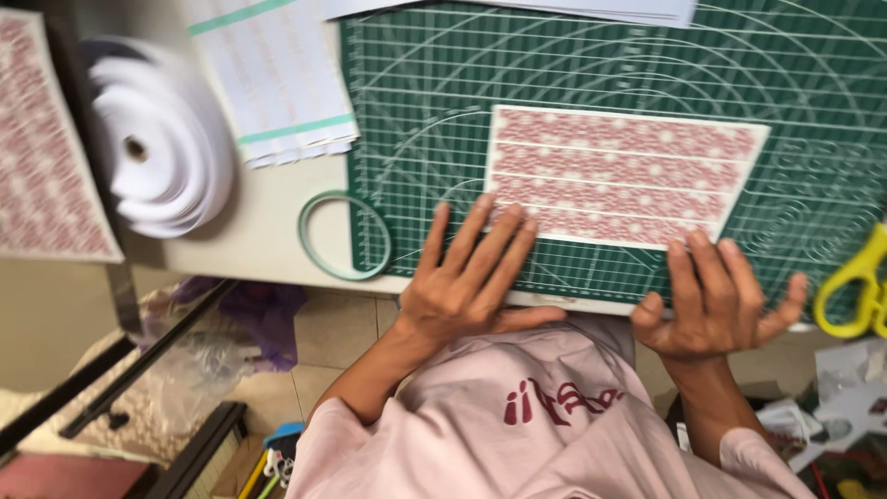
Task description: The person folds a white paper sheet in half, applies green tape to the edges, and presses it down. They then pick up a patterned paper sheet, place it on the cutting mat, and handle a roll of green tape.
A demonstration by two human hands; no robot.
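Your left hand is lying flat in the lower middle of the frame, fingers spread and pressing down on the green cutting mat, with the fingertips touching the near left corner of the red-and-white patterned sheet. Your right hand is sitting to the lower right of it, also open and flat, its fingertips reaching the near right edge of the same sheet and the thumb hanging off the table edge. Neither hand is gripping anything; both are splayed and resting palm down, well apart from each other.

The patterned sheet is lying in the middle of the frame on the mat, split into four long horizontal strips, its long side running left to right and slightly tilted.

Just left of your left hand, a pale green tape ring is lying half on the mat and half on the bare tabletop. Further left, a white paper roll is resting near the upper left of the frame, with a stack of white sheets with green bands beside it at the top. At the far right edge, yellow-handled scissors are lying on the mat, near your right hand but not touching it.
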